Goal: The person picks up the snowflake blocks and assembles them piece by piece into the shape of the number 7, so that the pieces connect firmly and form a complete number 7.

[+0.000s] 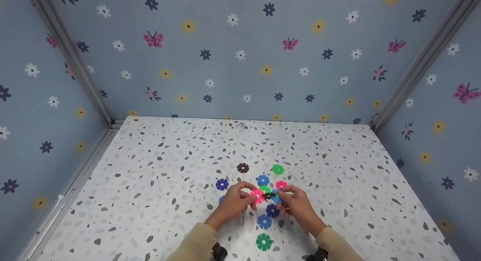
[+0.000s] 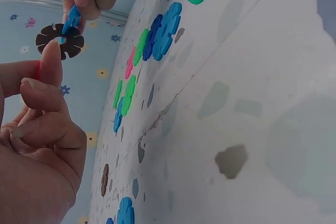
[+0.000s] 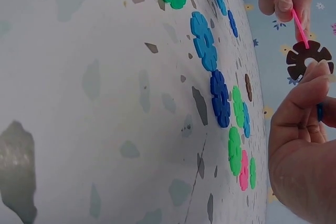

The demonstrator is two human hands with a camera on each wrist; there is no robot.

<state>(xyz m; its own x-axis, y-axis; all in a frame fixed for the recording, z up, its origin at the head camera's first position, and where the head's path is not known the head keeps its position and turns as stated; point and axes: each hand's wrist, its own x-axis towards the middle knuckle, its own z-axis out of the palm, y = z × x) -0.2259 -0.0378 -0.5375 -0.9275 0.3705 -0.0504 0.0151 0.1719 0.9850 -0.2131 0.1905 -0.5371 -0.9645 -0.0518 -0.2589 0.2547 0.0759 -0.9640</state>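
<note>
Over the table, my left hand (image 1: 237, 201) pinches a pink notched flower disc (image 1: 257, 196) between thumb and fingers. A blue notched disc (image 1: 276, 197) is pinched by my right hand (image 1: 298, 202). Between these two sits a dark brown notched disc (image 3: 297, 64), and its slots meet both of them. The pink disc stands edge-on against the brown one in the right wrist view. In the left wrist view the blue disc (image 2: 72, 20) crosses the brown disc's rim. How deep each slot is pushed in, I cannot tell.
Several loose discs lie flat on the speckled white table (image 1: 169, 159): a brown one (image 1: 243, 167), a green one (image 1: 277, 169), a dark blue one (image 1: 222, 184), a light blue one (image 1: 264, 221) and a deeper green one (image 1: 263, 242). Patterned blue walls (image 1: 233, 65) enclose the table.
</note>
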